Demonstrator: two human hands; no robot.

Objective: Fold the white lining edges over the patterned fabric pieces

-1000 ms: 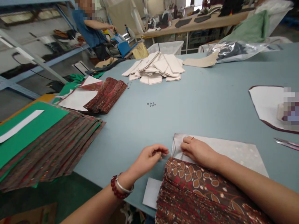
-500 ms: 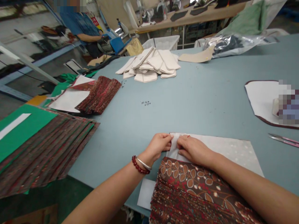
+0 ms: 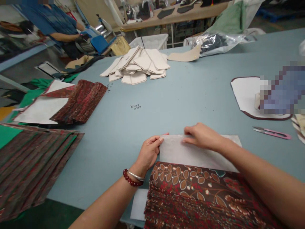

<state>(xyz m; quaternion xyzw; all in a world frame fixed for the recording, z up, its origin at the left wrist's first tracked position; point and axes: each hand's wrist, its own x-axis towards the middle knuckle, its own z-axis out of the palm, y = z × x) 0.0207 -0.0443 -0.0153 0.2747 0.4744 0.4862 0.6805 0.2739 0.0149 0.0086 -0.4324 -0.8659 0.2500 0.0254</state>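
Note:
My left hand (image 3: 150,149) pinches the upper left corner of a whitish sheet (image 3: 173,151), thumb on top. Over the sheet's top edge is my right hand (image 3: 201,136), its fingers curled and slightly blurred, thumb and forefinger apart; nothing shows between them. Below the sheet, a brown floral fabric (image 3: 190,181) lies in a thick pile of layers, partly under my right forearm. A plain white piece (image 3: 138,205) sticks out at the pile's left side.
Brown patterned panels (image 3: 30,165) are stacked at the left, with gathered red-brown fabric (image 3: 81,101) behind. Cream pieces (image 3: 135,65) are heaped at the back. Pink-handled snips (image 3: 274,132) lie at the right near a white panel (image 3: 245,92). A person (image 3: 59,28) stands at the back left.
My right hand has moved away from my left, along the sheet's top edge. The whitish sheet now lies flatter and squarer above the floral fabric. The camera view has shifted right.

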